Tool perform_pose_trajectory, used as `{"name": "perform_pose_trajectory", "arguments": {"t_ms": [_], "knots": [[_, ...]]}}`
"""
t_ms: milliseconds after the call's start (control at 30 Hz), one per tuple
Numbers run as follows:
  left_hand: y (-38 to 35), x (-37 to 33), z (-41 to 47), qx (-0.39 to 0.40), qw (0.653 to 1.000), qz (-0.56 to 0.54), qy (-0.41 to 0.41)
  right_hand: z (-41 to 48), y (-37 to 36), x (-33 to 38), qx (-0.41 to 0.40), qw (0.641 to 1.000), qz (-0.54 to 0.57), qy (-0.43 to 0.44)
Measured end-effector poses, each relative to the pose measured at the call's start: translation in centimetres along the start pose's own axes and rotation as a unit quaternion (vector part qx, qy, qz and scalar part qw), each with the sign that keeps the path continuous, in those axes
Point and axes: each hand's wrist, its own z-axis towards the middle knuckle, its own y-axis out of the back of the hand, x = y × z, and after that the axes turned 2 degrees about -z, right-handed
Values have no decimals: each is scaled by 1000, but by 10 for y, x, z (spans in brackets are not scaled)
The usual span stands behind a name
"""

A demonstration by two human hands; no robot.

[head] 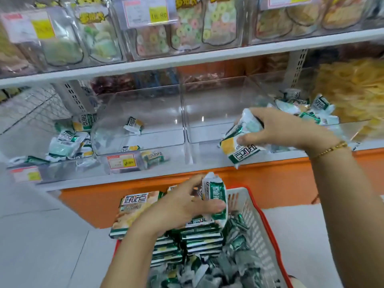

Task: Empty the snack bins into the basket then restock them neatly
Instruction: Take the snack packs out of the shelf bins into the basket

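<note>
Since loose packets are shifted faster by the bunch than singly, a bunch of packets (pixel 241 146) is clamped in the right hand (pixel 278 129) at three o'clock, at the front lip of a clear bin (pixel 207 113), while a single packet (pixel 216 194) is pinched upright in the left hand (pixel 182 206) over the basket (pixel 261 221) at six o'clock. The basket is heaped and the middle bins (pixel 145 121) nearly bare, yet other packets (pixel 66 140) are left at nine and two o'clock, so emptying is judged unfinished.
</note>
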Motion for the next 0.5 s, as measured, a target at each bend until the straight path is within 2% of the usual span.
{"name": "perform_pose_trajectory", "arguments": {"t_ms": [100,267,400,500], "knots": [[-40,43,11,44,993,-38,99,-19,-50,-40,77,993,30,-85],[-93,132,39,83,960,-45,263,-44,-161,-94,201,949,-12,-241],[-128,171,50,48,950,-7,309,-72,-219,-111,242,930,-20,-278],[-136,175,53,49,954,35,295,-66,-209,-99,245,939,-44,-236]]}}
